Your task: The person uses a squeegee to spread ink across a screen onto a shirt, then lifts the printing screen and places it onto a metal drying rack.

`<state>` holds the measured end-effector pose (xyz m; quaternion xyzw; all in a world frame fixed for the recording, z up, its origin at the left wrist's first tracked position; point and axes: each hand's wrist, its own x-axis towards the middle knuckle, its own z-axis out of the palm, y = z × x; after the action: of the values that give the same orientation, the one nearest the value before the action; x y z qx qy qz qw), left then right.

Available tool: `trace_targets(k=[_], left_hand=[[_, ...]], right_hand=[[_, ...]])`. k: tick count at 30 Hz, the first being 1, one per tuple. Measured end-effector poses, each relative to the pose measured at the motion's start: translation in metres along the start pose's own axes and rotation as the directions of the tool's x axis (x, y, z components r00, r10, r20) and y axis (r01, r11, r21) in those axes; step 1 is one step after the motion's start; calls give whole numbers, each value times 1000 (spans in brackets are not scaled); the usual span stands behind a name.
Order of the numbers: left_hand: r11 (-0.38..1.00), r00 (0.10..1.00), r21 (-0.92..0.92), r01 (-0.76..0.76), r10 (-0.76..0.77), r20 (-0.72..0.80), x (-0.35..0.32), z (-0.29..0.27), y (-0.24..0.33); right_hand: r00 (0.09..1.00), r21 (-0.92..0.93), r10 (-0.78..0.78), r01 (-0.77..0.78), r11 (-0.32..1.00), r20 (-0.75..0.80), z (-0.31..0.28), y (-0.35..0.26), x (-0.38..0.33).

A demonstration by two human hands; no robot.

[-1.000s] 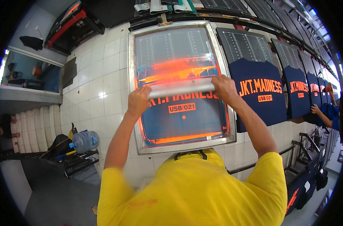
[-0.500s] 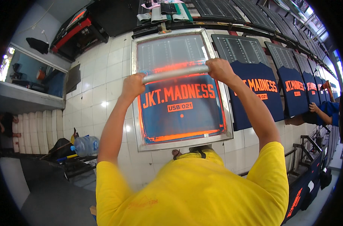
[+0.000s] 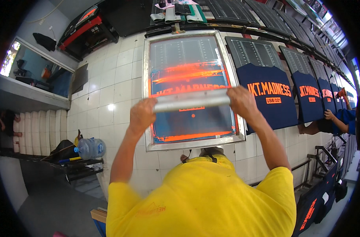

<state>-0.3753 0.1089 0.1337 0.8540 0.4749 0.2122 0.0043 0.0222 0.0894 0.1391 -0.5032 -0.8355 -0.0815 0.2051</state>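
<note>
Both my hands are wrapped round the ends of a silver squeegee lying across a screen printing frame. My left hand grips its left end, my right hand its right end. The squeegee sits about mid-screen, covering part of the orange lettering of the design. Bright orange ink is smeared on the mesh above the squeegee, and more ink lines the bottom edge. Through the mesh shows dark cloth and, higher up, a board with white ruled marks. The squeegee's blade is hidden under its handle.
Right of the frame, a navy shirt with orange print lies on a black board; several more follow in a row. A co-worker's hand is at the far shirts. A water jug stands at left. Squeegees and cloths lie beyond the frame.
Both hands have pulled the squeegee down the screen toward me, from above the lettering to over it. A streaky orange ink band now shows above it.
</note>
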Motion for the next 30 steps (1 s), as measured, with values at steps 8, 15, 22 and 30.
trace_targets(k=[8,15,22,30], left_hand=[[998,999,-66,23,-20,51,-103,29,45],[994,989,-98,56,-42,140,-134,39,62],[994,967,-80,79,-57,248,-156,50,67],[907,973,-365,209,-157,169,-144,20,45]], right_hand=[[997,83,65,-67,994,30,7,-67,-104],[979,53,91,-103,993,183,17,-86,-137],[941,105,169,-208,973,294,9,-99,-149],[894,347,448,-413,842,-23,16,-58,-146]])
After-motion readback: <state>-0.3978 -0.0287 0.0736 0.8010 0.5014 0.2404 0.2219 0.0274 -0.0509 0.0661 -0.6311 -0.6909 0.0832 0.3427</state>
